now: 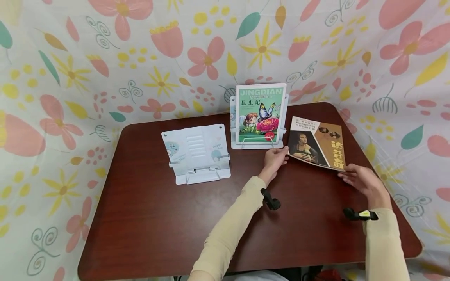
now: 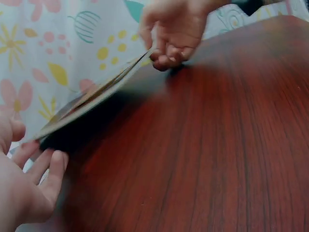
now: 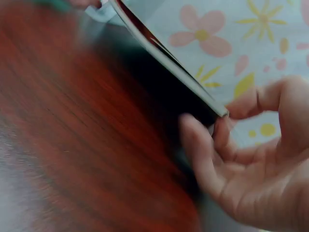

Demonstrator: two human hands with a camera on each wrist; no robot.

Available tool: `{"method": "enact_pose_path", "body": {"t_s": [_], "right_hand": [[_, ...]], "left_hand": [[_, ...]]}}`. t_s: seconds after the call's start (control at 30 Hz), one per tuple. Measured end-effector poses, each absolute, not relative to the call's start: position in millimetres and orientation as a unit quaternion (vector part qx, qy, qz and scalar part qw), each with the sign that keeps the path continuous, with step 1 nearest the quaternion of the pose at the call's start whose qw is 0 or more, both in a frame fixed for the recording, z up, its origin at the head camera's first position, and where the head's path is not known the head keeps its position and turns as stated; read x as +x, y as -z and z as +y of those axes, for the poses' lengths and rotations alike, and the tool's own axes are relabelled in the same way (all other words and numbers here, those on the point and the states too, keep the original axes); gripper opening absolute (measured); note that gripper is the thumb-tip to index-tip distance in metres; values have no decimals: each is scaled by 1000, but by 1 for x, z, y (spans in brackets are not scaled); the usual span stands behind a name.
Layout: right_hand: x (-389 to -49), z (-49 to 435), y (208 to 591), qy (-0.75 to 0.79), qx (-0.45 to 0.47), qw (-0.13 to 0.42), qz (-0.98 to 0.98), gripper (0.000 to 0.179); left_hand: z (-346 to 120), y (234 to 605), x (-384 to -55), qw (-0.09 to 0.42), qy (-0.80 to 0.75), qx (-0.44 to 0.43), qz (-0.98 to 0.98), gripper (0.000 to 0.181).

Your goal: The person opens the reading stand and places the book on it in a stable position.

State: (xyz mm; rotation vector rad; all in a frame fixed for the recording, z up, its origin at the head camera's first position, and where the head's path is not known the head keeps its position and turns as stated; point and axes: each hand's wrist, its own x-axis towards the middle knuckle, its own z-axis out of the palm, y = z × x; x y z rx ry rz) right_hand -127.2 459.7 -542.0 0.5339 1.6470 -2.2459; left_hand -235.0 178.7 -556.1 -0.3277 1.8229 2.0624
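Observation:
A brown book (image 1: 318, 142) with a painted portrait on its cover is held at its two near corners, its near edge lifted off the table in both wrist views. My left hand (image 1: 275, 160) pinches the near left corner, and in the left wrist view that hand (image 2: 29, 179) shows thumb and fingers about the edge. At the near right corner my right hand (image 1: 365, 181) pinches the book; the right wrist view shows the hand (image 3: 260, 154) with thumb and fingers on the corner. The book's dark underside (image 3: 166, 92) faces the table.
A green children's book (image 1: 261, 113) stands on a white book stand (image 1: 233, 117) at the back. Left of it, another white book stand (image 1: 197, 152) carries no book. Both are on the dark red-brown table (image 1: 147, 218), with a flowered curtain (image 1: 133, 50) behind.

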Motion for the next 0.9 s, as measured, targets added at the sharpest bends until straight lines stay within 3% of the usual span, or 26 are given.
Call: {"method": "enact_pose_path", "body": {"t_s": [0.17, 0.3, 0.43, 0.7, 0.9], "right_hand": [[-109, 467, 558, 896, 44, 222, 381, 49], [-103, 471, 567, 899, -87, 268, 335, 57], [-99, 472, 569, 884, -159, 261, 354, 58], [-97, 460, 571, 868, -132, 182, 443, 49], [-107, 445, 556, 835, -119, 115, 524, 41]], "left_hand": [[168, 562, -241, 252, -800, -118, 532, 15], [158, 558, -243, 304, -804, -96, 501, 39], [145, 548, -241, 332, -763, -11, 555, 50], [119, 536, -234, 296, -651, 186, 674, 55], [99, 531, -234, 212, -614, 255, 716, 46]]}}
